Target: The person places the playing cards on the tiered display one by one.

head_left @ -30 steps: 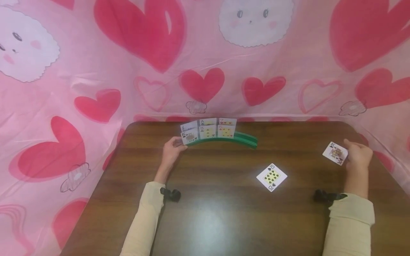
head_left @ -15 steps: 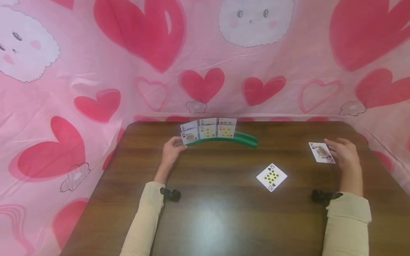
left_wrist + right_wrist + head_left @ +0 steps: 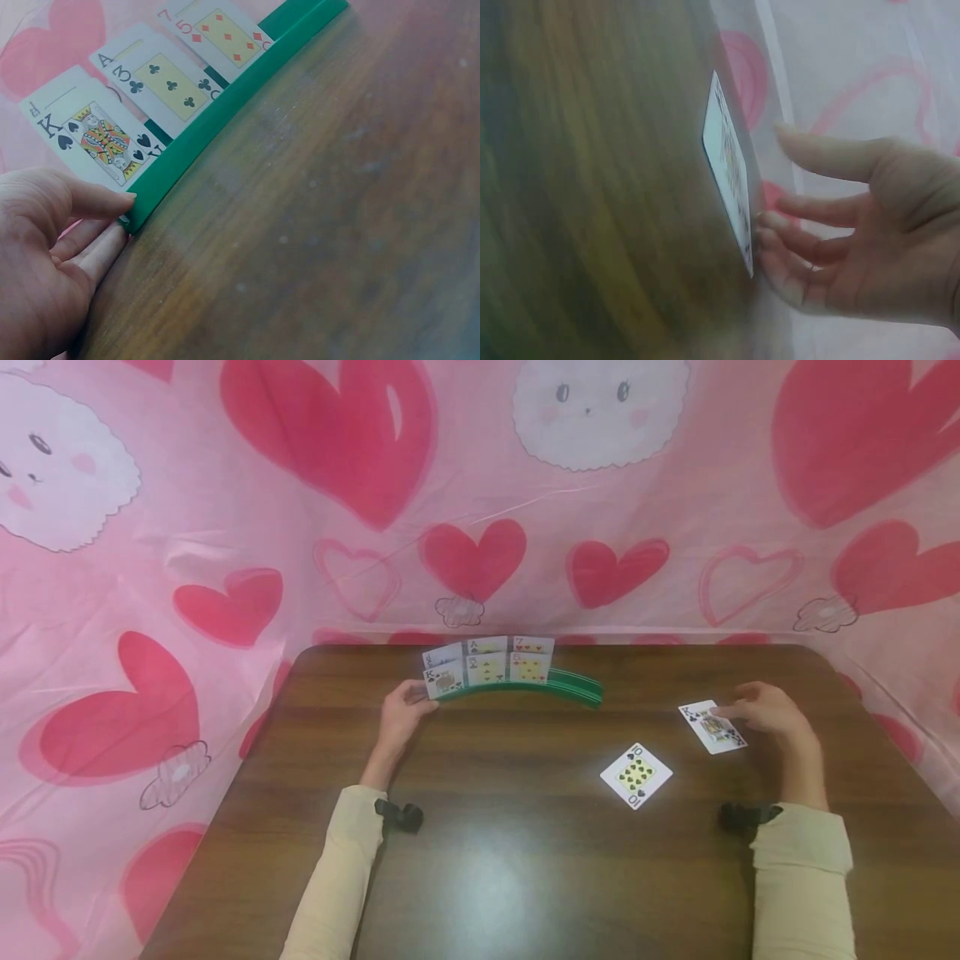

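My left hand (image 3: 400,718) pinches the left end of a curved green card holder (image 3: 247,97), thumb in front and fingers beneath or behind. Two overlapping rows of cards stand in the holder; the front row shows a king of spades (image 3: 101,146), a three of clubs (image 3: 169,86) and a five of diamonds (image 3: 225,37). On the right, my right hand (image 3: 776,717) hovers at a face-up black king playing card (image 3: 711,733). In the right wrist view, the thumb is lifted clear of this king and the loosely bent fingertips are by its edge.
A ten of spades (image 3: 636,776) lies face up on the brown wooden table (image 3: 480,777), left of and nearer than the king. Pink cloth with hearts (image 3: 480,560) hangs behind the table. Black wrist straps (image 3: 400,816) are on both arms.
My right hand has carried the king leftward, towards the ten of spades, and its thumb has come off the card. The left hand and the card holder have stayed in place.
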`<state>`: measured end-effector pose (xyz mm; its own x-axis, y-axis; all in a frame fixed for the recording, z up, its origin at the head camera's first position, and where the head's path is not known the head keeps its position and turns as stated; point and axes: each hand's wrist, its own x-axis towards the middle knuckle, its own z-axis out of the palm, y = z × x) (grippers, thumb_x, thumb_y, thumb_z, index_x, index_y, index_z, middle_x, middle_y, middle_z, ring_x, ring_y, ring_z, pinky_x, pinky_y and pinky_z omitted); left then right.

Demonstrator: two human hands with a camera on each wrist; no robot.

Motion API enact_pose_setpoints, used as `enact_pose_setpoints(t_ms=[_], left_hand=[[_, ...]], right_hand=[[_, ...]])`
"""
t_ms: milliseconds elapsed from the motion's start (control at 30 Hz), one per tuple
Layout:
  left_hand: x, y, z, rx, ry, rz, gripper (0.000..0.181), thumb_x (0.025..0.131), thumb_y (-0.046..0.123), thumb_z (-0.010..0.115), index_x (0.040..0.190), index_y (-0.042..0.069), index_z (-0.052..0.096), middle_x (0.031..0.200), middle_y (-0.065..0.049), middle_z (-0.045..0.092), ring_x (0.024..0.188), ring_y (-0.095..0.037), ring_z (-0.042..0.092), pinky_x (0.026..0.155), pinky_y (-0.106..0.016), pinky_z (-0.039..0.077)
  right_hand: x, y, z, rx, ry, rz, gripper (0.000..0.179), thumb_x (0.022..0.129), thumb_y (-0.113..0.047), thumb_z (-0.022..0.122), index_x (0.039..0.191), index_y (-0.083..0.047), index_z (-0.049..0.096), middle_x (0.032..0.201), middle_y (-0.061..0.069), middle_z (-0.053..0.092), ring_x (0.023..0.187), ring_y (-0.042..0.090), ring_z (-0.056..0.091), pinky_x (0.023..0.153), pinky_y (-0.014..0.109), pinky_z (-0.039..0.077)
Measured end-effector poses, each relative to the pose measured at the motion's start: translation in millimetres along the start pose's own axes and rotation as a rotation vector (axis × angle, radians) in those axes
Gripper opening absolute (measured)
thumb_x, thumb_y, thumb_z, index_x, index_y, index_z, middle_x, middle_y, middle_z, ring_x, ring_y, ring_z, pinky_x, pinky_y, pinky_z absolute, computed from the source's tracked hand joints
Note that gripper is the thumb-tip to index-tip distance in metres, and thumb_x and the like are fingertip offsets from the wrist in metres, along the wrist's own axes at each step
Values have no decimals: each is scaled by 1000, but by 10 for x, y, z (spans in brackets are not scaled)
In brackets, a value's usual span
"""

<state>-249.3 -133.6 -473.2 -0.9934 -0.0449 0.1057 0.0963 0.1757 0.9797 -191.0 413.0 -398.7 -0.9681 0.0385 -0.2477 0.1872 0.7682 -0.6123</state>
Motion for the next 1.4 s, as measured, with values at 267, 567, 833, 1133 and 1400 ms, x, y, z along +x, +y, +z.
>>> enact_pose_setpoints(t_ms=[267,567,833,1133,1400], left_hand=[[10,-13,-1,10,-3,-1,26,79,3,69,104,5,61,109,-10,63,103,-21,59,87,-36,46],[12,-17,-4,19,-9,-6,26,80,4,69,105,6,61,109,-9,62,103,-21,58,87,-37,46],[12,-23,-8,18,-10,10,26,81,4,68,106,4,61,111,-11,62,105,-23,57,88,-39,45],[11,-29,-2,8,-6,6,27,78,3,69,104,4,61,110,-12,62,104,-22,58,88,-36,45],[1,-19,-9,39,-14,-6,26,81,8,68,106,8,61,110,-7,62,104,-19,58,89,-38,44]], right_hand=[[-21,-291,134,-192,-119,43,53,75,-38,72,86,11,55,69,11,51,62,24,47,51,34,41],[34,-378,243,-234,-106,91,51,76,-37,72,86,10,55,71,12,50,65,26,48,54,34,42],[101,-379,279,-231,-85,51,50,75,-36,73,85,10,56,70,12,52,64,26,49,54,34,42],[133,-304,279,-115,80,-72,31,78,-16,70,87,10,55,75,15,57,66,28,53,53,33,45],[153,-345,300,-89,177,-158,29,84,-13,61,99,11,56,82,20,59,71,30,54,54,32,44]])
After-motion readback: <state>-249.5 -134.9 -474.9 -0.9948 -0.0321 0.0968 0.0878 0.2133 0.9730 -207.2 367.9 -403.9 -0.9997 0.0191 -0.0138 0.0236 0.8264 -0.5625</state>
